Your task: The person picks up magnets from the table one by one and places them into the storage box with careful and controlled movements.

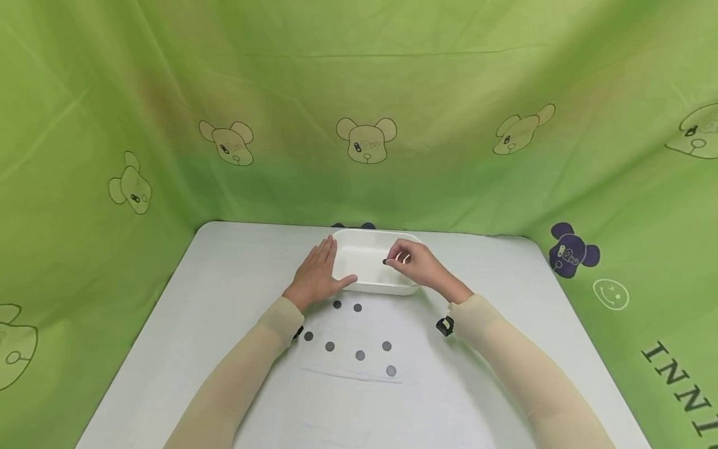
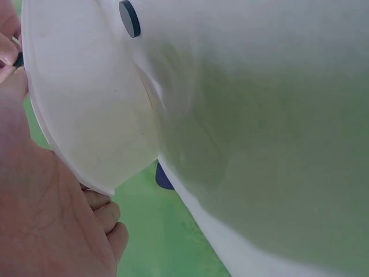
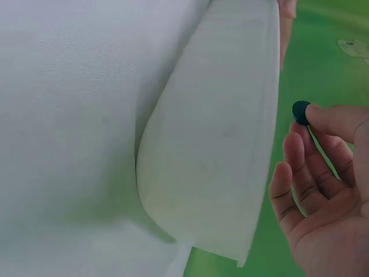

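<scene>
A white rectangular plastic tub stands toward the far edge of the table. My left hand lies against its left end, fingers straight along the side and thumb stretched over the near rim. Between thumb and fingertips, my right hand pinches a small dark round disc, held above the tub at its right half. In the right wrist view the disc looks dark teal, its other fingers loosely bent. Several similar grey discs lie scattered on the table in front of the tub.
A white-covered table carries everything, with a shallow crease near the nearest discs. Green cloth printed with bear heads hangs close behind the tub and along both sides.
</scene>
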`<state>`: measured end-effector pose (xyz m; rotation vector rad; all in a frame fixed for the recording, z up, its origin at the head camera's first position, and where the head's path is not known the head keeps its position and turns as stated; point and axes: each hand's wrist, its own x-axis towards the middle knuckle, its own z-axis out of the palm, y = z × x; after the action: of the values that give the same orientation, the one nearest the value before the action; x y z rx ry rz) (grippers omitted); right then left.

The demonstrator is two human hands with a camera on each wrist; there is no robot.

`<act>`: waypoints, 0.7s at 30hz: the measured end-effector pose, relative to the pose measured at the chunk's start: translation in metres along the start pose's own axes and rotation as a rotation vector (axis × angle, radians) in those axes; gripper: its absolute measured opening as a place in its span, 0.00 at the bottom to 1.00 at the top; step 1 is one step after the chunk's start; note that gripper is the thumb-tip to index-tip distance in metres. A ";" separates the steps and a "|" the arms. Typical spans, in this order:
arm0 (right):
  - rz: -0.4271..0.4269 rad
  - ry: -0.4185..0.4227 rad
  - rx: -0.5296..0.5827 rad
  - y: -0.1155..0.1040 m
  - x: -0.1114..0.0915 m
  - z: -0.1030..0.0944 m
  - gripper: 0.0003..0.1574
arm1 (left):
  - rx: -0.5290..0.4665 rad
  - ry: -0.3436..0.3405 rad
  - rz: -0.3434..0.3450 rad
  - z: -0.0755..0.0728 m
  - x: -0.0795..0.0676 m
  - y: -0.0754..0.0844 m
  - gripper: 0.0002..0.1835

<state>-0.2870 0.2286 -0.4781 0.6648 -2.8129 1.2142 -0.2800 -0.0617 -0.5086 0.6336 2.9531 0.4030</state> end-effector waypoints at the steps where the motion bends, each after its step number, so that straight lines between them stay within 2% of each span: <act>1: -0.001 0.001 0.000 0.001 0.002 0.001 0.05 | 0.001 0.001 0.001 0.000 0.000 0.000 0.61; 8: 0.018 -0.014 0.019 0.004 0.016 0.007 0.05 | 0.010 0.002 -0.002 -0.001 0.000 0.002 0.61; 15: 0.036 -0.016 -0.014 0.008 0.029 0.015 0.05 | 0.005 -0.018 -0.007 -0.003 0.000 0.002 0.61; 21: 0.063 -0.030 -0.020 0.012 0.037 0.022 0.05 | 0.005 -0.008 -0.001 -0.003 -0.001 0.002 0.61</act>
<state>-0.3216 0.2068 -0.4957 0.6033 -2.8878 1.1939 -0.2787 -0.0612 -0.5054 0.6322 2.9474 0.3924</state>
